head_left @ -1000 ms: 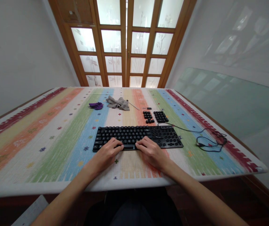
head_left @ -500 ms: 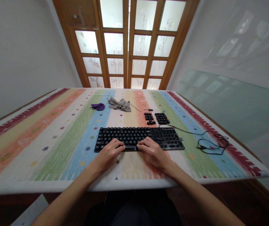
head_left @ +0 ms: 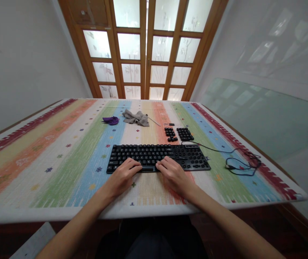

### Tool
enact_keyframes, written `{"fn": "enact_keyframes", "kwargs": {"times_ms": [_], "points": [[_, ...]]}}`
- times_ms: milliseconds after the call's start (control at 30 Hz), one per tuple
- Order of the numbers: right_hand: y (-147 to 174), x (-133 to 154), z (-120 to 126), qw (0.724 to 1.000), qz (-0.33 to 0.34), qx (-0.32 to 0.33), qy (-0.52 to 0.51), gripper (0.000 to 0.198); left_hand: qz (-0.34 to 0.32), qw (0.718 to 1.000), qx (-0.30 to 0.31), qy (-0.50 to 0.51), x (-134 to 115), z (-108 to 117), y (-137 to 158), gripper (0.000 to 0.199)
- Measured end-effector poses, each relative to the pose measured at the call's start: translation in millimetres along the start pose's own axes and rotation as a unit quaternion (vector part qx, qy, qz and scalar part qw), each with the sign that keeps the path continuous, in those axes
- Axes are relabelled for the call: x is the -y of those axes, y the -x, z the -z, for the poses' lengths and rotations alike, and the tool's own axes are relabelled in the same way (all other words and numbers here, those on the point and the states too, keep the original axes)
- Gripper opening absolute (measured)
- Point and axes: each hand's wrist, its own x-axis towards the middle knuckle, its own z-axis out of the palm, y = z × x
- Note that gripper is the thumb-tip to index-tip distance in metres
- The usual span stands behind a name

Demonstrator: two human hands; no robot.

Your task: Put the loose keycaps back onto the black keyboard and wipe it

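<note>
A black keyboard (head_left: 143,151) lies flat in front of me. Its letter section carries keycaps, while the right-hand section (head_left: 193,157) shows bare key posts. My left hand (head_left: 124,174) rests at the front edge, left of the space bar (head_left: 148,168), with its fingers bent together over the bottom keys. At the bar's right end, my right hand (head_left: 173,174) is closed the same way on the front edge. The fingertips are partly hidden. Behind the keyboard, loose black keycaps sit in two groups, a smaller one (head_left: 170,132) and a block (head_left: 185,134).
A cable (head_left: 240,172) lies coiled at the right. Farther back are a purple strap-like item (head_left: 111,121), a grey cloth (head_left: 136,118), a thin rod (head_left: 154,120) and a small dark-handled tool (head_left: 171,124). The striped tablecloth (head_left: 70,172) covers the table.
Both hands keep nearly the same place on the keyboard. The whole view has shifted slightly; no object has visibly moved on the table.
</note>
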Motion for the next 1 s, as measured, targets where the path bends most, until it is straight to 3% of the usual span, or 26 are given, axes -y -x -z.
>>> {"fn": "enact_keyframes", "kwargs": {"times_ms": [300, 633, 1000], "points": [[4.3, -1.9, -3.9, 0.992, -0.024, -0.054, -0.108, 0.026, 0.01, 1.0, -0.006, 0.017, -0.5, -0.1, 0.8, 0.035], [0.8, 2.7, -1.7, 0.998, 0.011, -0.056, -0.039, 0.031, 0.006, 1.0, -0.009, 0.015, 1.6, -1.8, 3.7, 0.037], [0.7, 3.1, -1.9, 0.998, 0.015, -0.028, -0.047, 0.026, 0.001, 1.0, -0.023, 0.015, -0.5, -0.6, 0.6, 0.036]]}}
